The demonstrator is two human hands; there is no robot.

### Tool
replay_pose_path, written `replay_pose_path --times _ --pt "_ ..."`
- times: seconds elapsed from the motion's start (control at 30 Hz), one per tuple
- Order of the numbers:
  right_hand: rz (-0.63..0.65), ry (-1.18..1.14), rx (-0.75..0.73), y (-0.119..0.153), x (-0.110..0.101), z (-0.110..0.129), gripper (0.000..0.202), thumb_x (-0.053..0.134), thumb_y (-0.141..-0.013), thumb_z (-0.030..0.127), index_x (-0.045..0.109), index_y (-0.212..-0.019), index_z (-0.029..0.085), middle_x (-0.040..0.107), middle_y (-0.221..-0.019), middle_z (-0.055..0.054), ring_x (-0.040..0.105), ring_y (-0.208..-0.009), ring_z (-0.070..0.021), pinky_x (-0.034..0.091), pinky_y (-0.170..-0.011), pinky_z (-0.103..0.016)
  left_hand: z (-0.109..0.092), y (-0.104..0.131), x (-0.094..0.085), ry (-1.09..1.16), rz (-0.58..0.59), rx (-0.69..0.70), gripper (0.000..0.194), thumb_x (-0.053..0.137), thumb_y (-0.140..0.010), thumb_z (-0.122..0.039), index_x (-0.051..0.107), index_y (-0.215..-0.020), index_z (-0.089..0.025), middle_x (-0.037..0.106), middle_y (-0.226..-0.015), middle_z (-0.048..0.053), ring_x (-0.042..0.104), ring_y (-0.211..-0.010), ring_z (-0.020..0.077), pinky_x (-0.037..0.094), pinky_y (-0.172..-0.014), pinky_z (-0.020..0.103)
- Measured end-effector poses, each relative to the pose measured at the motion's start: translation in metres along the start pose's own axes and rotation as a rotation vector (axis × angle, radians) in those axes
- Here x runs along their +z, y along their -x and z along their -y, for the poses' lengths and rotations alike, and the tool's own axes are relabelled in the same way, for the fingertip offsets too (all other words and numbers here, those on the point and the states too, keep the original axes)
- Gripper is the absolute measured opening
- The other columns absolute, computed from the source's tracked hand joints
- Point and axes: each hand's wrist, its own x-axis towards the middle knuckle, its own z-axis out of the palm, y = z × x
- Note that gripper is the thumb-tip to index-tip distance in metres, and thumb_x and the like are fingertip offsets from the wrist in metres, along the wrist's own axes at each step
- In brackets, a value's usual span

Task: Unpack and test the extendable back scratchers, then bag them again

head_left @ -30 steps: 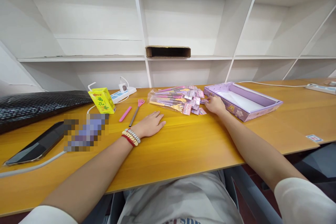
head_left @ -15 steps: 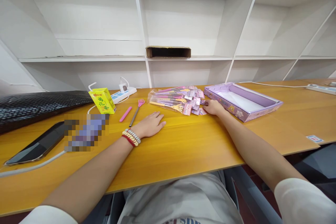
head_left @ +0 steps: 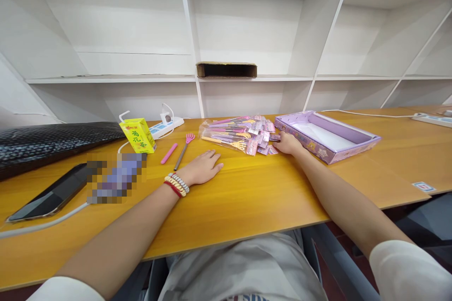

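My left hand (head_left: 203, 167) lies flat on the table with its fingers stretched out, holding nothing. Just beyond its wrist rest a pink hand-shaped back scratcher (head_left: 184, 149) with a metal rod and a pink stick-like handle (head_left: 169, 154). My right hand (head_left: 287, 144) reaches to the right end of a pile of clear-bagged back scratchers (head_left: 233, 134), coloured pink, purple and yellow. Its fingers are closed on the edge of a small purple packet (head_left: 274, 137); the fingertips are partly hidden.
A purple open box (head_left: 339, 153) stands right of the pile. On the left are a yellow drink carton (head_left: 138, 135), a power strip (head_left: 165, 127), a dark phone (head_left: 52, 193) and a blurred-out object (head_left: 118, 176). White shelves hold a cardboard box (head_left: 226, 70).
My right hand has shifted very slightly at the purple packet. My left hand and the other things stay where they were.
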Motion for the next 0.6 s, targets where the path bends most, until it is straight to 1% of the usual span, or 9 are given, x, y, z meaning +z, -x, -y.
replay_pose_path --times 0.1,0.23,0.33,0.4,0.43,0.5,0.6 --pt "0.014 -0.024 0.017 -0.002 0.001 -0.002 0.045 0.054 -0.073 0.042 0.051 -0.107 0.014 0.061 -0.110 -0.016 0.058 -0.101 -0.0284 0.044 -0.077 -0.033 0.000 0.000 0.000 -0.003 0.003 0.001 0.069 0.020 -0.087 -0.056 0.036 -0.136 -0.010 0.029 -0.145 0.014 0.025 -0.134 0.0250 0.020 -0.110 0.036" --pt "0.022 -0.027 0.019 -0.002 0.001 -0.003 0.043 0.053 -0.073 0.044 0.051 -0.105 0.015 0.062 -0.108 -0.014 0.059 -0.099 -0.0281 0.045 -0.075 -0.033 0.000 0.001 -0.001 0.008 -0.016 0.006 0.066 0.023 -0.087 -0.055 0.039 -0.135 -0.011 0.031 -0.144 0.013 0.028 -0.133 0.0245 0.021 -0.109 0.036" --pt "0.030 -0.016 0.017 -0.001 0.000 -0.001 0.044 0.053 -0.073 0.044 0.051 -0.106 0.016 0.061 -0.110 -0.014 0.058 -0.101 -0.0287 0.044 -0.076 -0.034 -0.003 0.001 -0.004 -0.016 -0.039 0.020 0.062 0.025 -0.087 -0.053 0.044 -0.131 -0.012 0.039 -0.140 0.013 0.034 -0.129 0.0253 0.027 -0.106 0.036" --pt "0.033 -0.011 0.013 -0.001 -0.001 0.000 0.044 0.053 -0.073 0.044 0.052 -0.106 0.015 0.061 -0.111 -0.014 0.057 -0.102 -0.0291 0.044 -0.077 -0.034 -0.006 0.002 -0.007 -0.036 -0.070 0.010 0.057 0.028 -0.086 -0.052 0.050 -0.124 -0.015 0.049 -0.131 0.012 0.044 -0.121 0.0262 0.033 -0.101 0.037" --pt "0.034 -0.007 0.009 -0.001 -0.001 0.000 0.044 0.053 -0.073 0.043 0.052 -0.106 0.015 0.061 -0.112 -0.015 0.057 -0.103 -0.0292 0.044 -0.078 -0.034 -0.007 0.003 -0.009 -0.053 -0.095 -0.013 0.054 0.030 -0.086 -0.051 0.054 -0.120 -0.017 0.054 -0.125 0.011 0.048 -0.116 0.0265 0.035 -0.098 0.037" --pt "0.033 -0.002 0.001 -0.001 -0.001 0.000 0.044 0.053 -0.073 0.043 0.053 -0.107 0.015 0.061 -0.112 -0.015 0.057 -0.104 -0.0291 0.044 -0.079 -0.034 -0.009 0.003 -0.014 -0.104 -0.171 -0.113 0.046 0.032 -0.085 -0.047 0.058 -0.112 -0.019 0.061 -0.113 0.010 0.054 -0.106 0.0264 0.039 -0.092 0.038" --pt "0.034 -0.003 -0.006 -0.001 -0.001 0.000 0.045 0.054 -0.073 0.043 0.054 -0.109 0.015 0.061 -0.113 -0.015 0.056 -0.105 -0.0288 0.043 -0.081 -0.033 -0.007 0.003 -0.022 -0.191 -0.302 -0.325 0.040 0.032 -0.085 -0.037 0.059 -0.106 -0.017 0.061 -0.108 0.012 0.054 -0.104 0.0266 0.041 -0.088 0.037"
